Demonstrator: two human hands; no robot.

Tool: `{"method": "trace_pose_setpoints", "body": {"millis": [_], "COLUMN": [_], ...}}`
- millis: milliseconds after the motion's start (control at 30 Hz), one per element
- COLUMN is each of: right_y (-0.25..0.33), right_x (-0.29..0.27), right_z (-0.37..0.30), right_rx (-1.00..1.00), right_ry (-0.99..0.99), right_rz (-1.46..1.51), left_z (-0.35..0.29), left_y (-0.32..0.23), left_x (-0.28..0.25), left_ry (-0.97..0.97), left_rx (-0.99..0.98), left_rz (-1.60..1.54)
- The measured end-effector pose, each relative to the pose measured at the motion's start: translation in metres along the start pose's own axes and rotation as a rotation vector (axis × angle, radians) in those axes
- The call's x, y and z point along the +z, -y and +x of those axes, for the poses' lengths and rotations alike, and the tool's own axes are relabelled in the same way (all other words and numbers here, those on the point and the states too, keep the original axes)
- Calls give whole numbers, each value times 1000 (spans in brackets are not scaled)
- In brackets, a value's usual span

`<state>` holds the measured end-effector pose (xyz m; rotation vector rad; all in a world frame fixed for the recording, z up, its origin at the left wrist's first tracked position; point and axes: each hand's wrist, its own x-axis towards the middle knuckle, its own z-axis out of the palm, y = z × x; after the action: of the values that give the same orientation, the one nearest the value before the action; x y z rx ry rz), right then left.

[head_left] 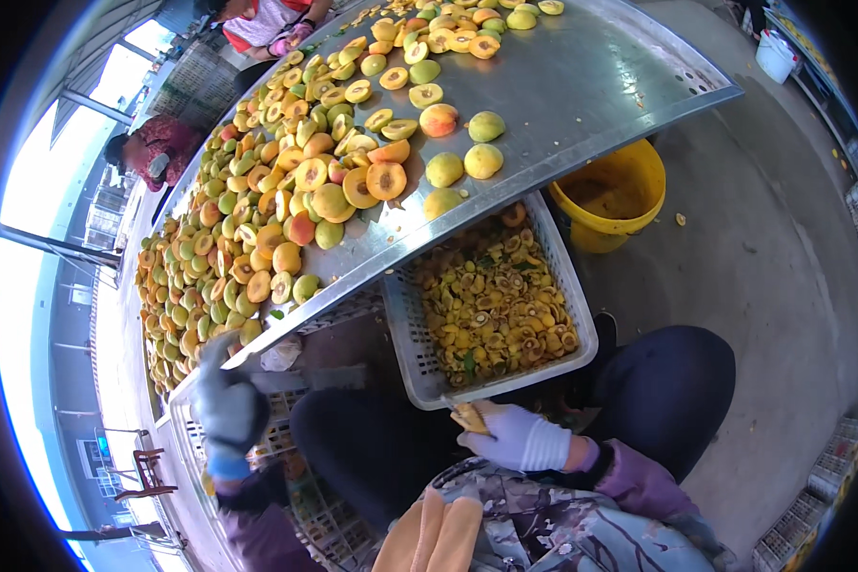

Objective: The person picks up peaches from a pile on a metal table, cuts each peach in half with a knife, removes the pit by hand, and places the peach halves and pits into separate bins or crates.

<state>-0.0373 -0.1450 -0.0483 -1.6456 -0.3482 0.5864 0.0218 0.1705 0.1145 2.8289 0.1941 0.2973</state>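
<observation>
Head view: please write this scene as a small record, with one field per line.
table: metal, bears whole and halved fruit
crate: white, partly under table, contains fruit pieces
bucket: yellow, right of crate
left hand: gloved, blurred, by the table's near edge; grip unclear
right hand: gloved, holds a yellow-brown tool, kind unclear
people: two others, upper left

Looks like a fruit-processing shed. Has halved stone fruit (pixel 310 173) spread in bulk toward the left corner of a metal sorting table (pixel 591 91), with a perforated plastic crate (pixel 406 334) of fruit pieces (pixel 500 319) and a yellow bucket (pixel 601 236) below its near edge. Also includes a co-worker (pixel 170 143) beyond the far left edge, stacked crates (pixel 195 88) farther back, a concrete floor (pixel 763 238) and a wide opening (pixel 40 176) to daylight beneath a ridged roof (pixel 84 30).
</observation>
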Motion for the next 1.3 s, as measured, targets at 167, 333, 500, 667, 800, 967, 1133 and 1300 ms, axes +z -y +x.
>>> {"method": "trace_pose_setpoints", "body": {"millis": [167, 333, 500, 667, 800, 967, 1133, 1300], "right_y": [43, 61, 44, 36, 33, 43, 50, 43], "right_x": [-71, -118, -131, -133, -132, -132, -134, -130], "right_z": [-33, -55, -51, -37, -33, -20, -15, -17], "right_rx": [188, 181, 184, 183, 214, 181, 205, 162], "right_ry": [-739, -1096, -1189, -1149, -1141, -1064, -1071, -1063], "right_rz": [666, 645, 661, 594, 569, 608, 592, 580], "left_z": [34, -7, -46, 21, 112, 92, 62, 166], "left_y": [-96, -123, -121, -87, -68, -111, -195, -233], "left_x": [162, 317, 428, 462, 433, 355, 204, 162], "left_ry": [743, 941, 810, 678, 427, 449, 522, 328], "left_rx": [611, 1196, 1503, 1010, 779, 1049, 1135, 874], "left_rz": [148, 305, 175, 255, 620, 119, -254, -107]}}
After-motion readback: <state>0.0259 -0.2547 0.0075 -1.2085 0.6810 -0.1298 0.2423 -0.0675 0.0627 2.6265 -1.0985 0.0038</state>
